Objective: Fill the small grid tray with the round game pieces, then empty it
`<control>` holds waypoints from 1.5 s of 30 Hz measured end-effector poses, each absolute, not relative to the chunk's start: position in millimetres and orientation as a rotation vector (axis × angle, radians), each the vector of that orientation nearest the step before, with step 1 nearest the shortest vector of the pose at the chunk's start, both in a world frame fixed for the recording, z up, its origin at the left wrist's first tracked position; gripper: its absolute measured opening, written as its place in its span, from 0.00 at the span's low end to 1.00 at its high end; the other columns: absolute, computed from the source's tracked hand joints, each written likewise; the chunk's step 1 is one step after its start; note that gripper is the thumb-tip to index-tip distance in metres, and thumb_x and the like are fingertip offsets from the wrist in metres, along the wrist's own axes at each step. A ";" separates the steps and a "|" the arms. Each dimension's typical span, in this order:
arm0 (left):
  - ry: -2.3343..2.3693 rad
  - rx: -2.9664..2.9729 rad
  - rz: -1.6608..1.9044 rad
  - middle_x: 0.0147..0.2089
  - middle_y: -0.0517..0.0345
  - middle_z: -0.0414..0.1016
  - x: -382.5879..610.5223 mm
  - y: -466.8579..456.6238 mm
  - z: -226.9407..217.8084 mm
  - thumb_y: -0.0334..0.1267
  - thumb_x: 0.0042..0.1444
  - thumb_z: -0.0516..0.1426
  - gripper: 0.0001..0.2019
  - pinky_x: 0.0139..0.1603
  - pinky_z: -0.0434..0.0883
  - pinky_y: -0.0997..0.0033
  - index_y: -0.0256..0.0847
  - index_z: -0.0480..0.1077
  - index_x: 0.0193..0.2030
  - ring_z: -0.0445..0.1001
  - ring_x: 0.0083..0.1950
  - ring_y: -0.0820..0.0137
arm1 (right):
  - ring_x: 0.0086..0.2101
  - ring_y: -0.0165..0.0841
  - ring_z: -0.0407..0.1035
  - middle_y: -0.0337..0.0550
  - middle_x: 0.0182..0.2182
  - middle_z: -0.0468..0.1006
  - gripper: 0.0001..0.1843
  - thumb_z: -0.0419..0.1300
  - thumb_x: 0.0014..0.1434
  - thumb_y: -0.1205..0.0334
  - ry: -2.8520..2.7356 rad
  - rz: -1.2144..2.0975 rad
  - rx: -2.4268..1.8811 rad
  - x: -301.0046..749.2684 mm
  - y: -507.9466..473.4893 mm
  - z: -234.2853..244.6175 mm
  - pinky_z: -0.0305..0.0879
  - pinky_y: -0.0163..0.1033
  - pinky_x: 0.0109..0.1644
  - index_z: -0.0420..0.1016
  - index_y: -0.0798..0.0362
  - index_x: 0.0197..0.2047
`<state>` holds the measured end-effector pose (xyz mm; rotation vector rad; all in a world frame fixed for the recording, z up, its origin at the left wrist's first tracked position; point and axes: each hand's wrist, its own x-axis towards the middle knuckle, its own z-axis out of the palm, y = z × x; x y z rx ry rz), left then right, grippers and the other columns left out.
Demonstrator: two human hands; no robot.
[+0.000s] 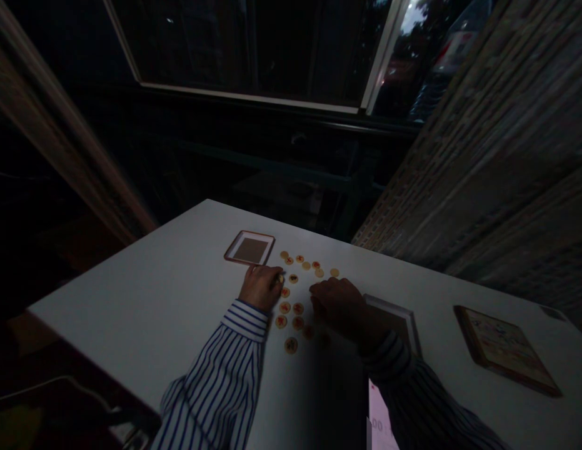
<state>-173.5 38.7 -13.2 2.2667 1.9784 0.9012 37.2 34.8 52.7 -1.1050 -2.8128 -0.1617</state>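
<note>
Round wooden Chinese chess pieces (pixel 298 308) lie scattered on the white table, several with red characters and a few with dark ones. Some pale discs (pixel 334 272) at the far side show no marking. My left hand (pixel 261 286) is at the left edge of the scatter, thumb and fingers pinched on a chess piece (pixel 280 279). On the right side of the pieces, my right hand (pixel 340 305) is closed with its fingers curled downward. Whatever it may hold is hidden in dim light.
An open tray (pixel 229 255) stands beyond my left hand. Another tray (pixel 415 331) sits partly behind my right forearm. A wooden box lid (pixel 511 350) with a picture lies farther right. A lit screen (pixel 381 422) is by the near edge. Curtains (pixel 459 187) flank the dark window.
</note>
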 end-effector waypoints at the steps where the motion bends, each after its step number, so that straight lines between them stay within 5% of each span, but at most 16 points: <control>1: 1.980 2.265 0.932 0.41 0.51 0.76 -173.4 38.3 -12.8 0.36 0.48 0.54 0.15 0.56 0.58 0.50 0.40 0.70 0.44 0.71 0.46 0.60 | 0.34 0.33 0.64 0.43 0.31 0.74 0.09 0.49 0.58 0.65 -2.813 -0.157 -1.106 37.2 34.7 52.5 0.48 0.39 0.36 0.69 0.53 0.37; 16: 1.856 2.324 1.354 0.42 0.53 0.76 -166.1 31.2 -1.2 0.37 0.50 0.56 0.13 0.55 0.61 0.55 0.40 0.68 0.44 0.72 0.45 0.63 | 0.33 0.32 0.63 0.43 0.30 0.73 0.09 0.47 0.58 0.65 -2.805 -0.183 -1.111 38.6 33.0 54.9 0.47 0.38 0.35 0.68 0.53 0.34; 36: 1.646 2.373 1.484 0.41 0.54 0.75 -139.1 22.3 18.0 0.38 0.51 0.56 0.11 0.53 0.63 0.59 0.40 0.67 0.43 0.71 0.44 0.66 | 0.34 0.34 0.66 0.46 0.31 0.75 0.14 0.45 0.61 0.61 -2.782 -0.228 -1.274 63.1 25.4 76.4 0.51 0.38 0.36 0.70 0.53 0.35; 45: 1.557 2.446 1.407 0.41 0.55 0.75 -119.0 20.0 33.3 0.39 0.52 0.55 0.12 0.53 0.62 0.59 0.42 0.67 0.44 0.70 0.45 0.66 | 0.38 0.34 0.67 0.47 0.37 0.75 0.15 0.46 0.61 0.60 -2.716 -0.184 -1.342 85.2 19.4 82.2 0.55 0.38 0.40 0.70 0.53 0.45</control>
